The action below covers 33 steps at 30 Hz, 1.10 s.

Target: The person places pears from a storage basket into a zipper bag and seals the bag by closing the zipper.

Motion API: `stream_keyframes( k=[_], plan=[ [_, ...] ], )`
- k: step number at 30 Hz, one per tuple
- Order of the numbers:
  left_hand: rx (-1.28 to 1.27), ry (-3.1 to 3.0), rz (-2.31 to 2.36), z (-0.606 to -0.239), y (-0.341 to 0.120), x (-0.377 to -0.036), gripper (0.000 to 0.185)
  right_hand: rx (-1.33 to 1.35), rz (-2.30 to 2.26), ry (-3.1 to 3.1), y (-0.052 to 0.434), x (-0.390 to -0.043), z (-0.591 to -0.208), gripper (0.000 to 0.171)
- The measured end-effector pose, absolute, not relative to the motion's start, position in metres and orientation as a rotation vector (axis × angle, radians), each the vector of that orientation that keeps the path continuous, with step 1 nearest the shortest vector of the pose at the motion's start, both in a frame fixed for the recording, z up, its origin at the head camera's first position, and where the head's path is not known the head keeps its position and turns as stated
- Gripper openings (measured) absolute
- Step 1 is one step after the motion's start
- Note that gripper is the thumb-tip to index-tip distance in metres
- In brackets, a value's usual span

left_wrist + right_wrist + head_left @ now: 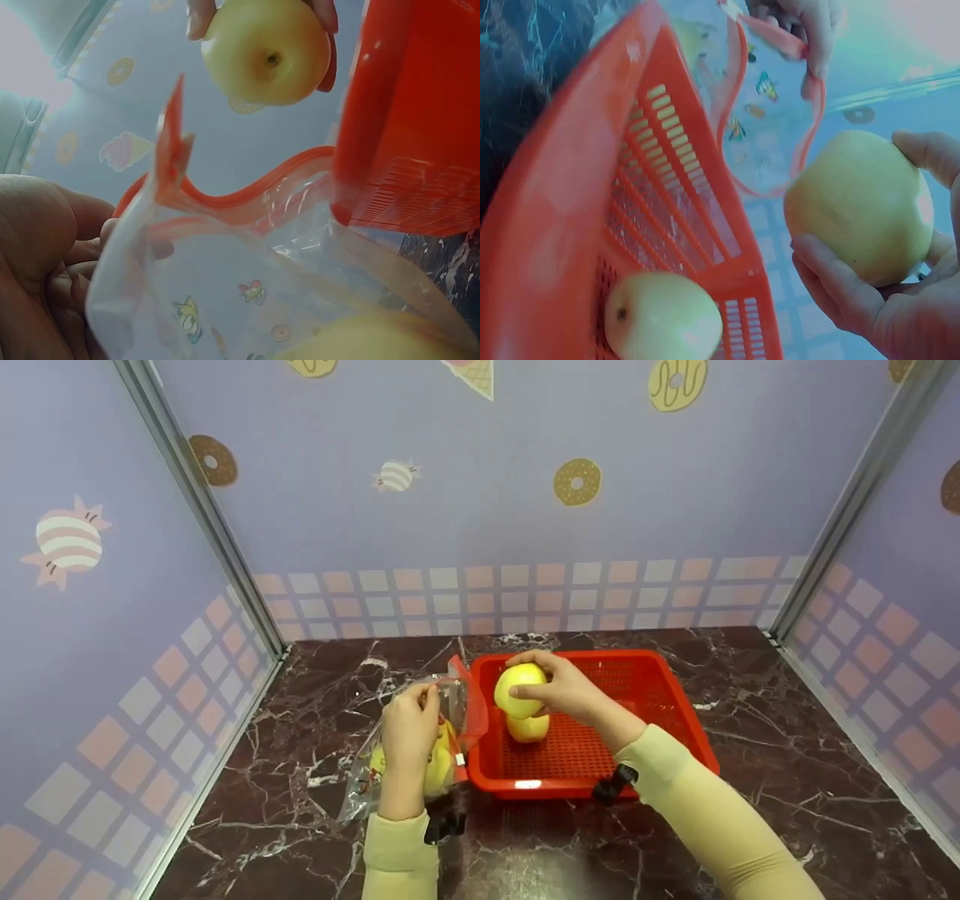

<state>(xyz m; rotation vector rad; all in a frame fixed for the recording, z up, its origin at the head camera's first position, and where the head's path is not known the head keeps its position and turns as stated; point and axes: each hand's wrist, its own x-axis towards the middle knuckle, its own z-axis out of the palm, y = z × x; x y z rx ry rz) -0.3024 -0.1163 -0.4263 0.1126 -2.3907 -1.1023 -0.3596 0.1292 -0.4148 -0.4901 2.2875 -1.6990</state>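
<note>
My right hand (pixel 564 690) holds a yellow apple (pixel 519 690) above the left side of a red plastic basket (pixel 686 712). Thumb and fingers wrap its sides in the right wrist view. A second yellow apple (pixel 664 319) lies in the basket below. My left hand (pixel 411 727) pinches the red-edged rim of a clear plastic bag (pixel 225 202) printed with small cartoon figures. The bag's mouth gapes open beside the basket wall, facing the held apple. Inside the bag sits yellow fruit (pixel 375 341), partly hidden by the left hand and the film.
The basket stands on a dark marbled tabletop (pixel 780 750), its left wall right beside the bag. Patterned lilac panels (pixel 480 525) enclose the back and both sides. A black wrist camera (pixel 615 784) on the right sleeve overlaps the basket's front rim.
</note>
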Motion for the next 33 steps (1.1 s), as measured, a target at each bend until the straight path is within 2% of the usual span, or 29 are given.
stream_keyframes(
  k=[33],
  plan=[
    [0.159, -2.412, -1.122, -0.423, -0.117, -0.302, 0.023, -0.494, -1.956, 2.069, 0.054, -0.340, -0.433, 0.050]
  ],
)
